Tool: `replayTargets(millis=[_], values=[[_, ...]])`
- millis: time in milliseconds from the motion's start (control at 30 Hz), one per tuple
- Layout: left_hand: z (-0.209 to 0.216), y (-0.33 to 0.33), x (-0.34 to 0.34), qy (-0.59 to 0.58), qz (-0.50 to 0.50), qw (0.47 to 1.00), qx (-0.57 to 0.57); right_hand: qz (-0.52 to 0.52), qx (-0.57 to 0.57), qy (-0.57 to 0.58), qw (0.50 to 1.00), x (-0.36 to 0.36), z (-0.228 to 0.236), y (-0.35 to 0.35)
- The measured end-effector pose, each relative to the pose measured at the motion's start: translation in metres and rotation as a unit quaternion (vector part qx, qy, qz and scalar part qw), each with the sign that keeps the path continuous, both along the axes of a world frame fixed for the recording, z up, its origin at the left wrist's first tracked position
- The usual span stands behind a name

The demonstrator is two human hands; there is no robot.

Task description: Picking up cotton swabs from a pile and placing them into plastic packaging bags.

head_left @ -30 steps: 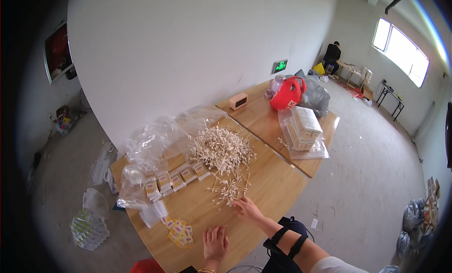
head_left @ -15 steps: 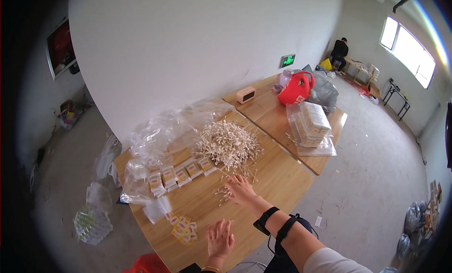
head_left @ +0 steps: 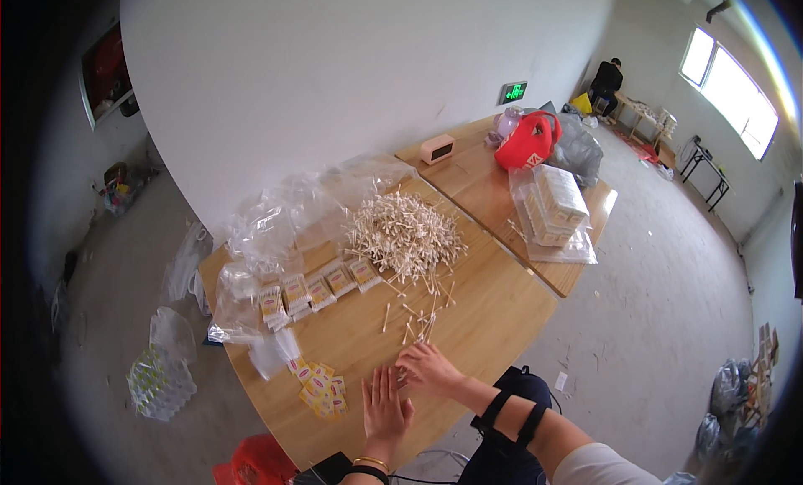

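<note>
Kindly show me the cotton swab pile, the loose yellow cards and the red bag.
Cotton swab pile (head_left: 405, 234): head view, heap's middle.
Loose yellow cards (head_left: 319, 387): head view, middle of spread.
Red bag (head_left: 516, 152): head view, body below handles.

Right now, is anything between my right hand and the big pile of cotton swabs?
Only some loose swabs, scattered on the tabletop between your right hand and the big pile. Nothing taller is visible there.

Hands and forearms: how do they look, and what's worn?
Left hand: ungloved, with a thin gold-coloured bangle and a black band at the wrist. Right hand: ungloved, two black straps around the forearm, pale sleeve above.
</note>
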State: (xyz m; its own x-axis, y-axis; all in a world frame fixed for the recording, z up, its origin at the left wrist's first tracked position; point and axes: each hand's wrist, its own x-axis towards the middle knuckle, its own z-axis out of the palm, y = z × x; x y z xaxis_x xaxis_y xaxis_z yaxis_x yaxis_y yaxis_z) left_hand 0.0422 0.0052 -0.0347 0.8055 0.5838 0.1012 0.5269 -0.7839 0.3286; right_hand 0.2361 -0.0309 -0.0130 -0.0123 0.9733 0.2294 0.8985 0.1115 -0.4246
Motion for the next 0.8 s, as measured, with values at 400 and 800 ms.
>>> replayTargets(millis=[400,800], values=[[0.008,-0.001,0.001,0.057,0.007,0.998,0.016,-0.096,0.02,0.027,0.995,0.087,-0.002,-0.004],[-0.002,-0.001,-0.003,-0.009,0.004,1.0,0.017,-0.011,-0.03,0.017,0.999,0.001,0.0,0.027]])
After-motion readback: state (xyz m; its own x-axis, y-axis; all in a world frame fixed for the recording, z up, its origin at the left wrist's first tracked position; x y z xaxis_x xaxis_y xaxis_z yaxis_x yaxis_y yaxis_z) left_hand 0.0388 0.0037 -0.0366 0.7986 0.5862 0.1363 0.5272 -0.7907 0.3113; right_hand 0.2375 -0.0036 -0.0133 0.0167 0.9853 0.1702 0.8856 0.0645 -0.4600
